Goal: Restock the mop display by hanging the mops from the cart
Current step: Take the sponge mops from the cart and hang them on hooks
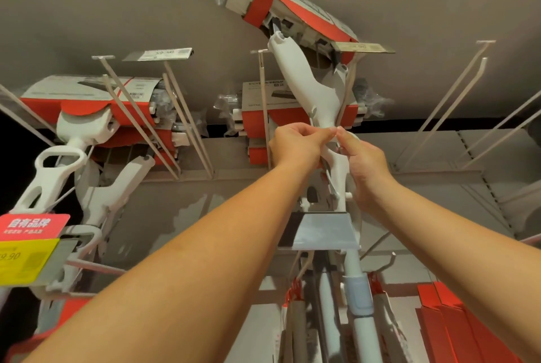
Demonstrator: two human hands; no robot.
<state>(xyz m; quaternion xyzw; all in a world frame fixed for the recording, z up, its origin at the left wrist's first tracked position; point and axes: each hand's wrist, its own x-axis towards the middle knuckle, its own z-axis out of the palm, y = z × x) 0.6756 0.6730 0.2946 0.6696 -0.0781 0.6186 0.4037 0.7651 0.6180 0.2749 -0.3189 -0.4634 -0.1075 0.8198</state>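
Your mop [300,77] is white plastic, its head in a red-and-grey card sleeve and clear film, tilted high against the display's back panel [117,11]. Below the head, your left hand [298,147] and right hand [364,166] pinch its narrow neck from either side.

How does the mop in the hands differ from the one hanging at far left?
The held mop is gripped at its white neck by the left hand and right hand; the left mop hangs on its peg untouched. The held mop's boxed head is raised high and tilted, above the price label; the left mop's head sits lower, among the pegs. Both share white plastic necks and red-and-white packaging.
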